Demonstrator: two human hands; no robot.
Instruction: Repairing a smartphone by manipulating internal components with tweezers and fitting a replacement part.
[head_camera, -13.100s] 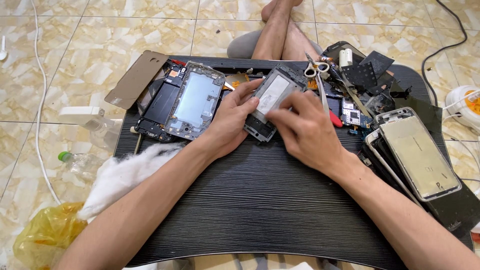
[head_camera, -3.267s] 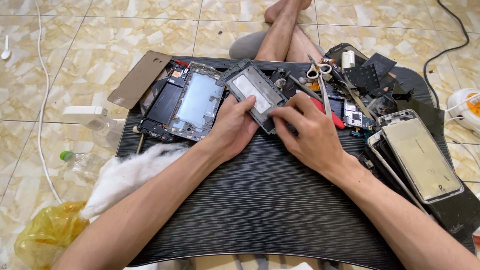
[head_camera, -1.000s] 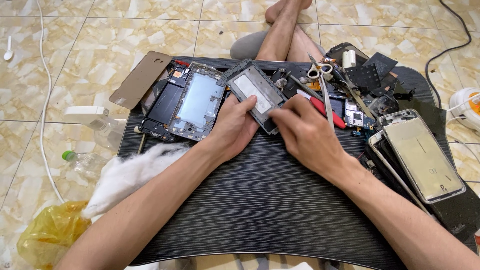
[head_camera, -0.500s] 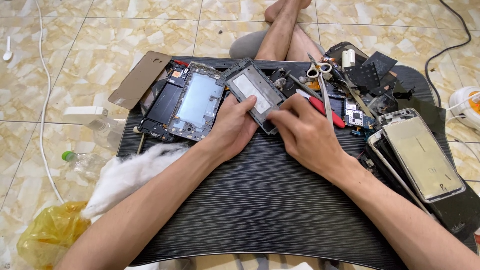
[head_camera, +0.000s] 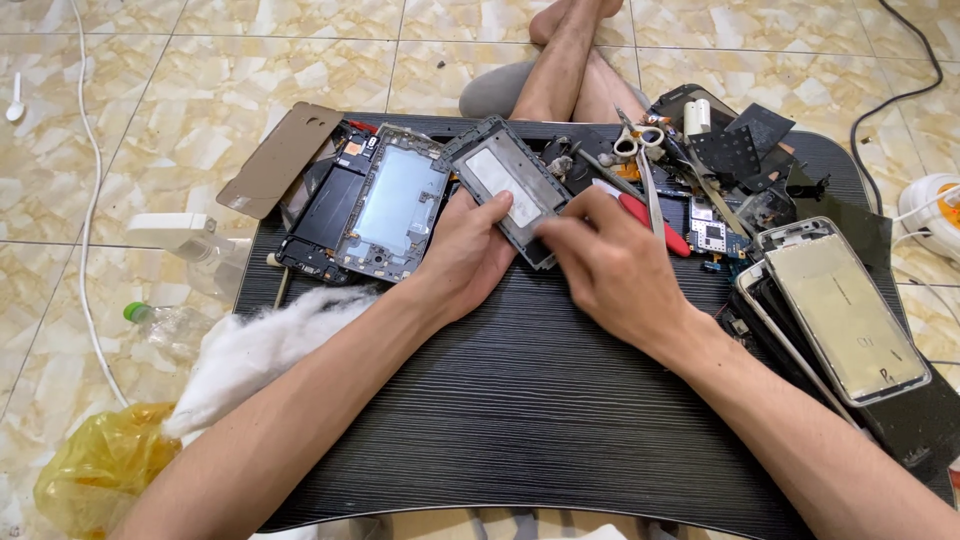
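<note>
Desk (head_camera: 560, 400), dark and ribbed, carrying everything within arm's reach above the tiled floor. Lying far left, an opened phone body (head_camera: 385, 215); lying right, a phone frame with pale screen (head_camera: 840, 305), both parked clear of the working spot. Being gripped at centre, tilted up toward the eyes, a grey phone midframe (head_camera: 505, 190): left hand (head_camera: 465, 255) clamping its near edge to steady it, right hand (head_camera: 610, 265) pinching the near corner. Resting just beyond, scissors (head_camera: 640, 150), handy.
</note>
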